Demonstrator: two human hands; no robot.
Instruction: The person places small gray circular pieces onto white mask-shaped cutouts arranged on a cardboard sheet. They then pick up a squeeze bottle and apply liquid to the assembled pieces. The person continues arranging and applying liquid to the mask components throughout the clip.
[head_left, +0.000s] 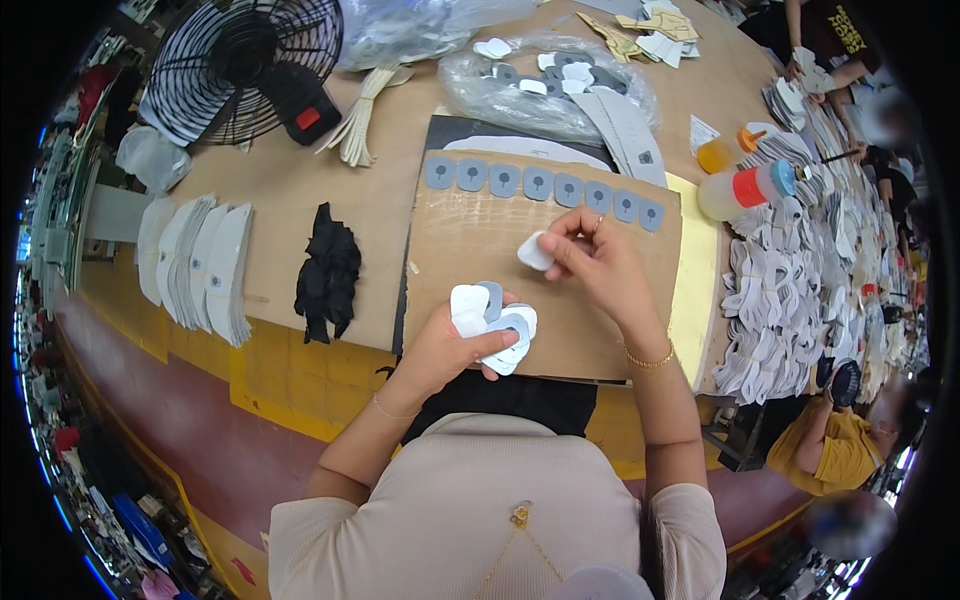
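Observation:
My left hand (445, 350) is closed on a loose bunch of small rounded patches (470, 308), white on one face and grey on the other, with the thumb pressed on top. Pinched between the thumb and fingers of my right hand (590, 255) is a single white patch (533, 252), held over the brown cardboard sheet (470, 230). Along the far side of that sheet lies a row of several grey patches (537, 183), each with a dark mark at its middle.
A black fan (240, 60) stands at the back left. Stacks of white cut pieces (195, 265) and a black cloth (328, 275) lie left of the cardboard. Beyond it sits a plastic bag of patches (545, 85). Bottles (745, 190) and piled white pieces (770, 310) are at right, with people nearby.

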